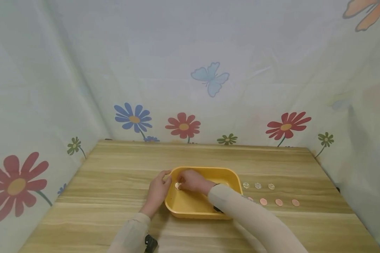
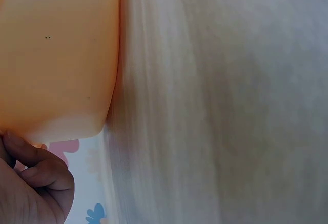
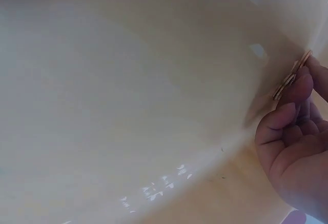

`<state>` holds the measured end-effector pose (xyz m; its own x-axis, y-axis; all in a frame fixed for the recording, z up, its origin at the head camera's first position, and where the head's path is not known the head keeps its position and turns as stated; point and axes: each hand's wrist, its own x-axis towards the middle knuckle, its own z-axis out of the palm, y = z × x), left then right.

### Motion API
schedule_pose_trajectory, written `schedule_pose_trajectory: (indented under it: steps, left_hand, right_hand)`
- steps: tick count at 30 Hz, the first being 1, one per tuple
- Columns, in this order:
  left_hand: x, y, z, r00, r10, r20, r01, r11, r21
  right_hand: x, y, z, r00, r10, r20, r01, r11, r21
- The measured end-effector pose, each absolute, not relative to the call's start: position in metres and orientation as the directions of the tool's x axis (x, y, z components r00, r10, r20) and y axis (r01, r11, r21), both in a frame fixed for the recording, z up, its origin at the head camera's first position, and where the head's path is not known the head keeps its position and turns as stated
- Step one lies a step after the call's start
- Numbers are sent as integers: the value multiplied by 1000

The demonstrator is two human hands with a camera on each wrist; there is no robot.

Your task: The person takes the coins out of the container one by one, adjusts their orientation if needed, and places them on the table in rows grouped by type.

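Note:
A yellow plastic tray [image 1: 231,175] sits mid-table. My left hand [image 1: 165,177] grips its left rim; in the left wrist view the curled fingers [image 2: 38,175] hug the tray's outer wall [image 2: 56,55]. My right hand [image 1: 180,183] reaches into the tray near its left wall and pinches coins [image 1: 177,186]. In the right wrist view the fingertips [image 3: 294,93] press thin coins [image 3: 291,75], seen edge-on, against the pale inner wall [image 3: 128,80]. How many coins are held I cannot tell.
On the wooden table [image 1: 114,182], right of the tray, lie a row of silver coins [image 1: 258,185] and a nearer row of copper coins [image 1: 279,202]. Flower-printed cloth walls [image 1: 190,88] close the table in on three sides.

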<state>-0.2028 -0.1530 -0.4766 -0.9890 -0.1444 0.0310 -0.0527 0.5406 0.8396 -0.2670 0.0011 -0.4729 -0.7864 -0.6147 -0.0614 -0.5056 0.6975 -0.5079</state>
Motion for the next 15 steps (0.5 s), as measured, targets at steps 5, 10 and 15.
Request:
schedule_pose_trajectory:
  steps: [5,10,15]
  left_hand:
    - [-202,-154,-476,-990,-139,37,-45,544,838]
    - [-202,-153,-476,-989,-143,48,-38,542,839]
    - [-202,-152,-478,-987,-146,66,-24,543,839]
  right_hand:
    - [-266,-1,-472,-785,-616,-64,-500,692,-521]
    - [-266,0,-471,-787,-613,-64,-472,666,-578]
    - [-266,2,-468,-774,-631,-59,-465,629,-623]
